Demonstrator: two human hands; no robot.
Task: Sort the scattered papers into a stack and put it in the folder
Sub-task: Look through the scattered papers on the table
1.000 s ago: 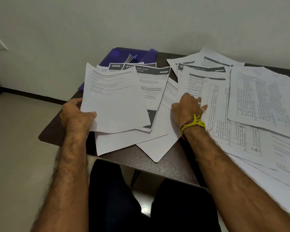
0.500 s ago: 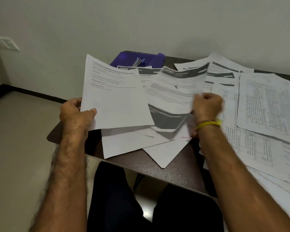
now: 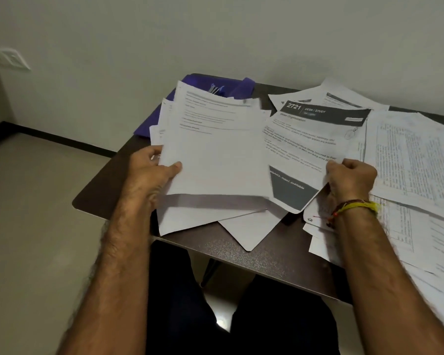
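A plain study or home-office corner. Both hands work over a small dark brown laminate desk [image 3: 254, 257] pushed against a bare off-white painted wall [image 3: 215, 34]. Printed white paper sheets [image 3: 408, 160] spread right of the right hand, one headed "DESK / STUDY". A white wall switch plate [image 3: 9, 58] sits far left of the left hand, above a beige tiled floor [image 3: 36, 213] with black skirting [image 3: 62, 139].

A thin stack of white printed paper sheets [image 3: 215, 149] is raised and pinched at its lower left edge. Right of it, a sheet with a dark "2721" header [image 3: 310, 139] is gripped at its right edge. A blue-purple plastic folder [image 3: 190, 82] lies behind the stack, and loose white sheets [image 3: 415, 160] are spread to the right.
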